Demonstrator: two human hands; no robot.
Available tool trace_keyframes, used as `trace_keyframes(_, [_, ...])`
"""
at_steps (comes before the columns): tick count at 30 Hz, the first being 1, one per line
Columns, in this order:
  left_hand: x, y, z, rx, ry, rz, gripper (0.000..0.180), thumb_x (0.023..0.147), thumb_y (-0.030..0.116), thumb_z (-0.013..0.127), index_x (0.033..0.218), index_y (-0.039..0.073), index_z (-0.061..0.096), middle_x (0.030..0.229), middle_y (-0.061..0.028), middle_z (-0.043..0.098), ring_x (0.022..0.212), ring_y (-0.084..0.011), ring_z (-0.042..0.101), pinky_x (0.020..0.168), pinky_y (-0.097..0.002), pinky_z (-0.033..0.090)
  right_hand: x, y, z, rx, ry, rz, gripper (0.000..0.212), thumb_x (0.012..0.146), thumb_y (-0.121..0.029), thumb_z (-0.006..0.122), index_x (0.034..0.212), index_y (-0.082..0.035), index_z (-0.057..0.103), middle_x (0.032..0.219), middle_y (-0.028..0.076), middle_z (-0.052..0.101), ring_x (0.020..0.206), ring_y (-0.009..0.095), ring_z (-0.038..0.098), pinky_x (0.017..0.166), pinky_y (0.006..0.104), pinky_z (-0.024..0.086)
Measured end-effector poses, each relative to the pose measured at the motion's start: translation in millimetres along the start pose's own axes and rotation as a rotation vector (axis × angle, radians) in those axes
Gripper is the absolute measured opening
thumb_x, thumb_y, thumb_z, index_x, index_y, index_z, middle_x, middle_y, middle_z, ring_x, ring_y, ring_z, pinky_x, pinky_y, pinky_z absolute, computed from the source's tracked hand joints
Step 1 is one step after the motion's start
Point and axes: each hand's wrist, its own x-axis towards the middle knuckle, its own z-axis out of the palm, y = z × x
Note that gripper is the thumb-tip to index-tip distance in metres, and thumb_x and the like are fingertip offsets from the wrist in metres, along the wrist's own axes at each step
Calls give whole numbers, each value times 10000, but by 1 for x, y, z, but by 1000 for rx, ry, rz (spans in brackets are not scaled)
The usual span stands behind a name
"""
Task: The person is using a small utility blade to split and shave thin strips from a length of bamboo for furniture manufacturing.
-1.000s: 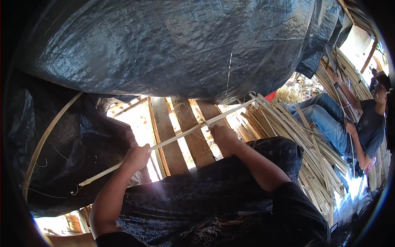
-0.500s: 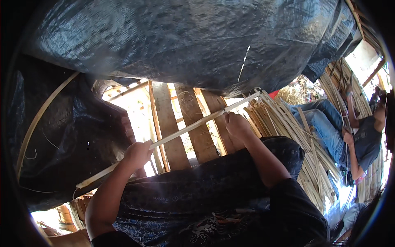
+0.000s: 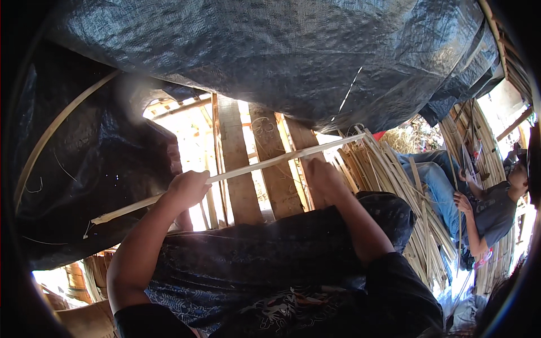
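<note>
The right hand (image 3: 326, 179) reaches us blurred, so we cannot tell whether its fingers touch or hold the pale strip (image 3: 265, 165). The left hand (image 3: 189, 188) and wrist hide part of that strip from us. We lose the dark tarp (image 3: 253, 50) past the top edge and the left sleeve (image 3: 149, 321) past the bottom. A co-worker's hands (image 3: 464, 201) look too small for us to read.
</note>
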Motion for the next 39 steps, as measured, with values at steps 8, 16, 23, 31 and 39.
trace_keyframes(8, [-5,4,-2,-35,-12,8,212,851,198,596,964,19,582,778,-218,642,772,-396,635,705,-486,487,4,-2,-4,43,-7,50,450,990,-325,375,876,43,608,797,296,631,769,452,631,715,520,500])
trace_keyframes(16, [-6,15,-6,-112,-51,-28,215,834,181,598,963,9,592,802,-243,641,783,-398,637,706,-474,490,-7,-19,-14,-9,-64,122,470,998,-383,334,918,-20,622,813,256,659,815,426,649,781,517,501])
trace_keyframes(23, [-6,12,-10,-90,-16,-11,210,831,178,604,969,20,603,788,-228,641,762,-391,637,694,-478,487,1,-7,-13,-37,-41,74,498,984,-394,368,873,12,634,794,256,656,753,433,644,737,514,515])
trace_keyframes(31, [-3,5,-16,-68,-31,7,219,828,185,591,985,35,618,826,-185,662,810,-360,649,742,-448,505,-1,-12,-13,-17,-133,95,485,986,-392,381,905,14,633,849,290,642,834,464,620,769,528,486])
trace_keyframes(39, [3,-14,-9,-153,-66,2,206,800,148,589,941,5,636,831,-215,653,798,-361,645,750,-440,502,-9,-27,-13,-148,-143,107,428,1002,-361,343,909,-20,584,785,247,654,788,425,648,735,524,502])
